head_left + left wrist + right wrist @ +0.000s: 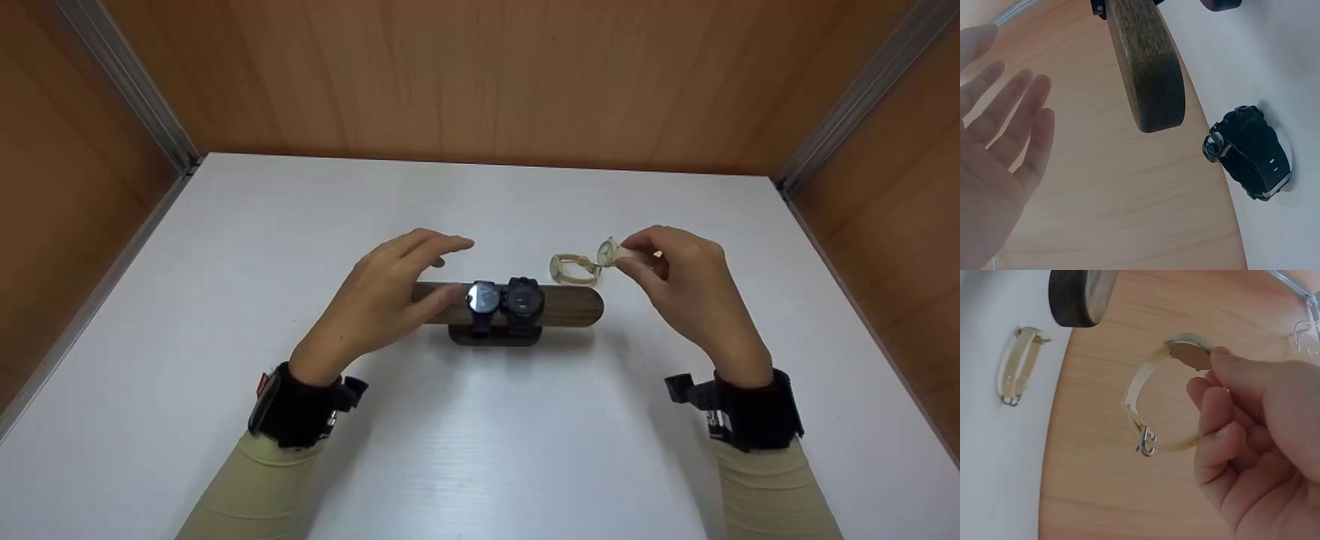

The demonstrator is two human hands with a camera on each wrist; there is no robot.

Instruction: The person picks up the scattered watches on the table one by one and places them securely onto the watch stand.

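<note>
My left hand [431, 270] hovers open, fingers spread, over the left end of a dark wooden watch stand [574, 306]. Two dark watches [504, 301] are strapped side by side round the middle of its bar. In the left wrist view a black watch [1252, 154] lies on the white table beyond the bar's end [1148, 67], apart from my left palm [999, 163]. My right hand [626, 255] pinches a cream watch [1168, 399] by its case, the buckled strap hanging as a loop. It is held in the air past the bar's right end.
A second cream watch [574, 268] lies on the white table [480, 435] just behind the bar's right end, left of the held one. Wooden walls with metal corner strips [135, 82] close in the table at the back and both sides.
</note>
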